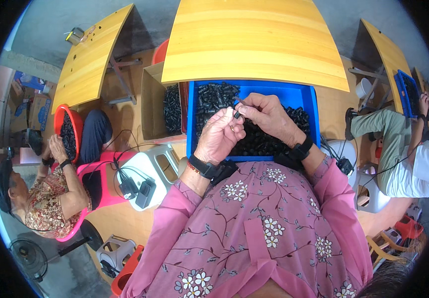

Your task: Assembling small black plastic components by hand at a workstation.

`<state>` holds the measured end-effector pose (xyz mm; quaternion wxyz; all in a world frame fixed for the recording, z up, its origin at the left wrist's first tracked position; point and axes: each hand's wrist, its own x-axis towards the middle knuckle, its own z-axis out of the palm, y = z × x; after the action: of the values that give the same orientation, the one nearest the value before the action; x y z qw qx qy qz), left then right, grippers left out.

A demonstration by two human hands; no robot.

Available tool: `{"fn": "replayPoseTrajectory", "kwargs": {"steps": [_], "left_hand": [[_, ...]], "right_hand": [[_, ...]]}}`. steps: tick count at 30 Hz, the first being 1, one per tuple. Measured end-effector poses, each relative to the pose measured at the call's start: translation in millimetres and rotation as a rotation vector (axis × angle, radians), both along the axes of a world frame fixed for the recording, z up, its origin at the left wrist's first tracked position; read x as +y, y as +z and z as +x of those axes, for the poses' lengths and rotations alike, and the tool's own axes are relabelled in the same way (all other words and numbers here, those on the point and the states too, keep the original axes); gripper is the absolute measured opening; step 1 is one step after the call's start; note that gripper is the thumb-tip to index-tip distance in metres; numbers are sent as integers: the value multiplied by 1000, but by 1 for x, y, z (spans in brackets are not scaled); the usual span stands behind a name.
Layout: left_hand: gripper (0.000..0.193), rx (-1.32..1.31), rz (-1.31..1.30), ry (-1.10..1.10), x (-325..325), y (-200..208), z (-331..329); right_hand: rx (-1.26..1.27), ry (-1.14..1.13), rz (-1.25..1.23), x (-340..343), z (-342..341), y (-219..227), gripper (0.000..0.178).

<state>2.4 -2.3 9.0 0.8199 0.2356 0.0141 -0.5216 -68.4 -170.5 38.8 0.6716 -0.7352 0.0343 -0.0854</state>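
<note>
Small black part (236, 114), short and stubby, surface dark with a faint shine; finer detail too small to make out. It sat above the near half of a blue bin (315, 116) of loose black pieces (218, 94), gripped between thumb and fingertips of the left hand (219, 134). Right hand (270, 117) pinched a thin dark sliver (239, 100) just beside it; whether the right thumb touched the part, could not tell. Blue print on a brown carton (39, 111), far left, too small to read. Part's long axis seemed slanted; which end led, unclear.
</note>
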Motion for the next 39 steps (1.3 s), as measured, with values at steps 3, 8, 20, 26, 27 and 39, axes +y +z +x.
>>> {"fn": "replayPoseTrajectory", "kwargs": {"steps": [3, 8, 20, 26, 27, 39], "left_hand": [[8, -103, 21, 2, 0, -3, 0], [8, -127, 73, -2, 1, 0, 2], [21, -194, 98, 856, 25, -11, 55], [42, -76, 336, 1141, 34, -9, 71], [46, -31, 390, 1182, 32, -6, 71], [17, -566, 173, 783, 14, 5, 38]], "right_hand": [[-23, -31, -22, 1, 2, -5, 19], [27, 4, -92, -2, 2, -6, 20], [95, -121, -567, -37, 16, -35, 17], [166, 100, -941, -27, 17, -33, 19], [142, 91, -933, -27, 17, -35, 20], [50, 48, -704, -25, 23, -35, 12]]}}
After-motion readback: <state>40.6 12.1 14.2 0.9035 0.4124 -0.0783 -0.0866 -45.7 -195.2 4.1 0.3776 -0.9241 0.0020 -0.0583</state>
